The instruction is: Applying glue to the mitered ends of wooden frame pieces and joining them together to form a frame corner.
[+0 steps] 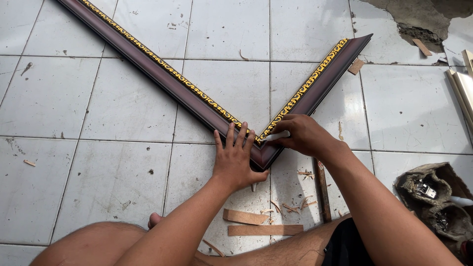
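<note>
Already mitred, two dark moulding lengths with gold ornament meet in V on tiled floor (123,113): long length (162,74) runs to 11 o'clock, short length (315,81) to 1 o'clock. Left hand (235,157) lies flat, fingers spread, pressing corner joint (261,150). Right hand (305,135) pinches small whitish tool (276,136), kind unclear, at seam. Judgement: one corner in progress, remaining sides not yet attached. Wood offcuts (263,229) at 6 o'clock, bag of hardware (433,197) at 4 o'clock.
</note>
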